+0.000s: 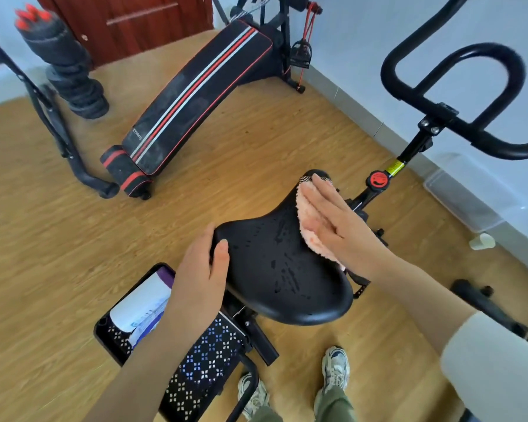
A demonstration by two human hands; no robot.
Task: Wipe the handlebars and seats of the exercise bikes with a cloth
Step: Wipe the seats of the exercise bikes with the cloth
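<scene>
A black bike seat [275, 263] fills the middle of the view, with wet streaks on its top. My right hand [336, 223] lies flat with straight fingers on a pink cloth [310, 226], pressing it onto the seat's narrow front part. My left hand [201, 278] grips the seat's wide left rear edge, thumb on top. The bike's black handlebars [451, 77] rise at the upper right, above the stem with a red knob [377, 180].
A black sit-up bench [195, 95] with red and white stripes lies on the wooden floor behind. A stack of black weights [70, 74] stands at the far left. A patterned black backrest [208, 360] is below the seat. My shoes [336, 370] are beside the bike frame.
</scene>
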